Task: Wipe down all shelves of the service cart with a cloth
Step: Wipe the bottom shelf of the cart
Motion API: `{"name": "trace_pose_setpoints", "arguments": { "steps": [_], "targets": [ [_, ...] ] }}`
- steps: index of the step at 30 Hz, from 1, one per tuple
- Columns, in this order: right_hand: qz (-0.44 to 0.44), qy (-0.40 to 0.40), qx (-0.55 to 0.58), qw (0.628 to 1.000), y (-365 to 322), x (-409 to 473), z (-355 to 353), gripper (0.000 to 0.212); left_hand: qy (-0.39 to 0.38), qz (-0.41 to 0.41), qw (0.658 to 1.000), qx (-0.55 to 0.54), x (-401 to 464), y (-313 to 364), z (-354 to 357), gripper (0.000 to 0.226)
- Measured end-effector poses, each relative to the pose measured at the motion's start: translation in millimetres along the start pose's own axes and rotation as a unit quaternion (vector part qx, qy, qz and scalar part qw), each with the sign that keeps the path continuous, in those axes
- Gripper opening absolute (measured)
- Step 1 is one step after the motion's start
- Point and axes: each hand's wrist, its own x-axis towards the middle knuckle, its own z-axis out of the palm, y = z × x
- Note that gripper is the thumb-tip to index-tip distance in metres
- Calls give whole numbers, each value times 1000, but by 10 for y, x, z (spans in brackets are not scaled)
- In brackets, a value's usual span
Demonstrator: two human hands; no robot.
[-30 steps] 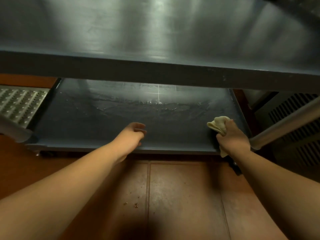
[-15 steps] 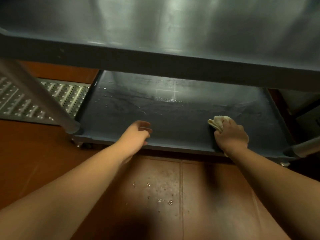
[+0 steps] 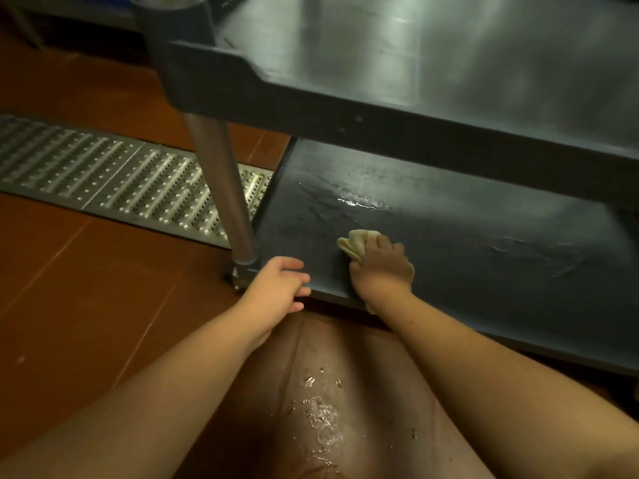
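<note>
The dark grey service cart fills the right half of the head view. Its bottom shelf [image 3: 466,257] is wet and streaked, and a higher shelf [image 3: 449,63] overhangs it. My right hand [image 3: 382,267] grips a bunched pale yellow cloth [image 3: 352,244] and presses it on the bottom shelf near its front left corner. My left hand [image 3: 280,288] sits at the shelf's front edge beside the corner post, its fingers loosely curled over the rim.
A metal post [image 3: 224,188] rises from the cart's front left corner. A perforated steel drain grate [image 3: 103,174] runs across the red-brown tiled floor at left. Water drops [image 3: 321,416] lie on the floor between my forearms.
My right hand has slid the cloth leftward along the bottom shelf, from its right side to near the left corner. The view has shifted right and up, so the cart sits further right.
</note>
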Motion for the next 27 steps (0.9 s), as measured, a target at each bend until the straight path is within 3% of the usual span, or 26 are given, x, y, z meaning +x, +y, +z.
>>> {"name": "trace_pose_setpoints", "arguments": {
  "steps": [6, 10, 13, 17, 21, 27],
  "targets": [
    [-93, -23, 19, 995, -1068, 36, 72, 55, 19, -22, 999, -21, -5, -96, -392, 20],
    [-164, -17, -18, 986, -1238, 31, 151, 49, 43, -29, 998, -28, -24, -82, -404, 19],
    [-175, 1, -40, 984, -1023, 12, 125, 55, 47, -24, 998, -21, -30, -64, -271, 21],
    [-150, -10, -51, 987, -550, 14, 41, 82, 35, -20, 999, -8, -34, 3, 68, 20],
    [-117, 9, -45, 992, 91, 80, 9, 61, 22, -10, 1000, 3, -38, 96, 550, 20],
    [-52, 23, -54, 997, 1331, 97, -133, 55, -15, -7, 1000, -5, 16, 221, 1488, 21]
  ]
}}
